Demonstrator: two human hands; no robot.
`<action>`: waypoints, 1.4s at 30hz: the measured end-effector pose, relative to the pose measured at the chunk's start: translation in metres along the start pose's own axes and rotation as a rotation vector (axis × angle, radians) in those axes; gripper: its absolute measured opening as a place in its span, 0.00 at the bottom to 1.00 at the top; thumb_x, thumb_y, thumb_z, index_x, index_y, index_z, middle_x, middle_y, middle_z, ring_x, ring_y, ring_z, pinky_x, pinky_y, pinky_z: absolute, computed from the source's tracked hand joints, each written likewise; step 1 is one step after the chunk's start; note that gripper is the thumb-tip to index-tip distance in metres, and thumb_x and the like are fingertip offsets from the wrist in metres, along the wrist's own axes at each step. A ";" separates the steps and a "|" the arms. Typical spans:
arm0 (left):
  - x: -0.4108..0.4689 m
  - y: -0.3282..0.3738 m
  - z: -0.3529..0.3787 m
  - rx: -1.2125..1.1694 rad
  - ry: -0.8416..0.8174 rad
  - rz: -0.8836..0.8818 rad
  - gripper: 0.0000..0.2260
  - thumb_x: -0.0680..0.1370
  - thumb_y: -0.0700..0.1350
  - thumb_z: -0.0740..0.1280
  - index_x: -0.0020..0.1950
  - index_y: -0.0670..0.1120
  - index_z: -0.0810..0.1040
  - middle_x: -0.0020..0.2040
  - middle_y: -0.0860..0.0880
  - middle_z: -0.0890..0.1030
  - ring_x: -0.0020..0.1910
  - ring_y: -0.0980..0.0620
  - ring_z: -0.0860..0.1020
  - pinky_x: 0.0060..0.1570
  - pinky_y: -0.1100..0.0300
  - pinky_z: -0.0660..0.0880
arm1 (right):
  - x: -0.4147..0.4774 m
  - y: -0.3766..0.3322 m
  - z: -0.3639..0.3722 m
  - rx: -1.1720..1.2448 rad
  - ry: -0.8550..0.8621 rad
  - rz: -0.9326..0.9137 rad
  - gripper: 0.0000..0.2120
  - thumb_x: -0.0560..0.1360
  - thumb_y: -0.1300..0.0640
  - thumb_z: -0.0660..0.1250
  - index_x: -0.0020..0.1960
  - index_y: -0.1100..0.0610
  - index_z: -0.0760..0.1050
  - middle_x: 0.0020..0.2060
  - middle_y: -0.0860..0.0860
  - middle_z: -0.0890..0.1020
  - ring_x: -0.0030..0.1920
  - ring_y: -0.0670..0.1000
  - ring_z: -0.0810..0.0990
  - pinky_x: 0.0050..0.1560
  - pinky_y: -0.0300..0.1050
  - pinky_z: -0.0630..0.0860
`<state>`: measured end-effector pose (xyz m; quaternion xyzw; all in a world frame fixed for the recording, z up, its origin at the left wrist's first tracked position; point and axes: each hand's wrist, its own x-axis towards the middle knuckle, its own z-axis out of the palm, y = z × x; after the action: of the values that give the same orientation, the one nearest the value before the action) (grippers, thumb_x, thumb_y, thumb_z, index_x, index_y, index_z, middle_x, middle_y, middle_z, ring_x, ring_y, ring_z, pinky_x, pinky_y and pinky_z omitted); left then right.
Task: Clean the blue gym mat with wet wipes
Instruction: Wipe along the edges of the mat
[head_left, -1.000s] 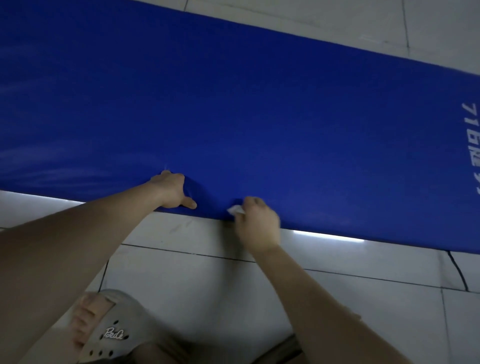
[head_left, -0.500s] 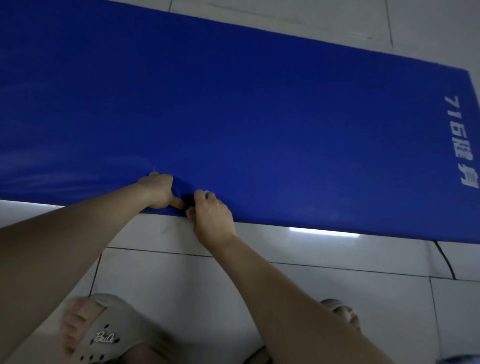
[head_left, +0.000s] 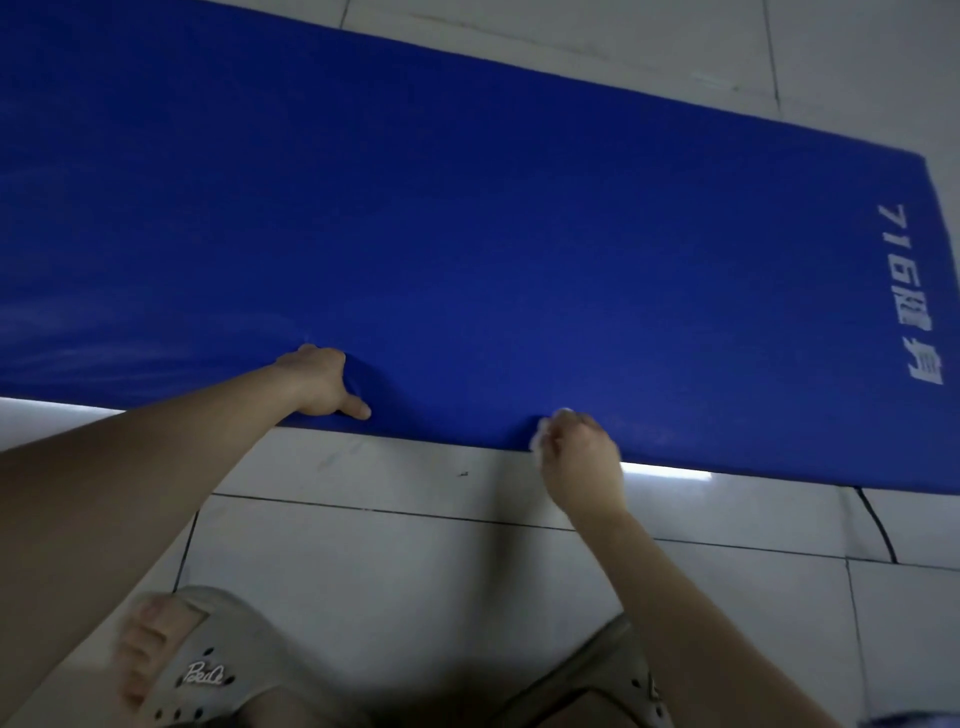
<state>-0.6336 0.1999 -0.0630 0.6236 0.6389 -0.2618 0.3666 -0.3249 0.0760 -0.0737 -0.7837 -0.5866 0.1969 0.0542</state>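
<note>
The blue gym mat (head_left: 493, 249) lies flat on the tiled floor and fills the upper part of the view, with white lettering near its right end. My left hand (head_left: 324, 382) grips the mat's near edge, fingers curled over the top and thumb pointing right. My right hand (head_left: 579, 452) sits at the same edge further right and holds a small white wet wipe (head_left: 540, 431) against the mat; only a bit of the wipe shows past my fingers.
Pale floor tiles (head_left: 415, 561) with dark grout lines run along the mat's near side. My two feet in grey sandals (head_left: 208, 670) stand at the bottom of the view. A bright reflection lies on the floor under the mat's edge at the right.
My right hand slid left along the mat's edge until it met my left hand, then back to the right. My left hand kept its grip in place.
</note>
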 end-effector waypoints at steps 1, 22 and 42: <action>0.000 0.001 0.000 0.000 0.003 0.000 0.27 0.72 0.65 0.73 0.60 0.48 0.72 0.64 0.45 0.71 0.60 0.45 0.72 0.62 0.49 0.75 | -0.002 0.011 -0.004 0.013 0.047 0.058 0.13 0.83 0.54 0.59 0.42 0.57 0.72 0.38 0.50 0.73 0.37 0.54 0.76 0.34 0.43 0.62; 0.001 0.002 0.001 0.021 0.028 -0.011 0.25 0.72 0.65 0.74 0.51 0.50 0.67 0.61 0.45 0.69 0.53 0.45 0.74 0.47 0.54 0.72 | -0.006 -0.074 0.038 -0.003 -0.032 -0.195 0.06 0.82 0.58 0.60 0.47 0.58 0.73 0.44 0.57 0.80 0.40 0.59 0.80 0.35 0.46 0.65; 0.003 0.002 0.003 0.070 0.057 -0.007 0.26 0.71 0.67 0.73 0.50 0.48 0.67 0.62 0.43 0.69 0.53 0.44 0.74 0.49 0.52 0.74 | -0.007 -0.136 0.062 -0.078 -0.122 -0.417 0.08 0.82 0.55 0.61 0.49 0.59 0.75 0.45 0.56 0.80 0.38 0.58 0.80 0.31 0.46 0.66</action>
<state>-0.6310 0.1999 -0.0668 0.6408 0.6418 -0.2675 0.3254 -0.4718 0.1022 -0.0864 -0.6337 -0.7453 0.2057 0.0276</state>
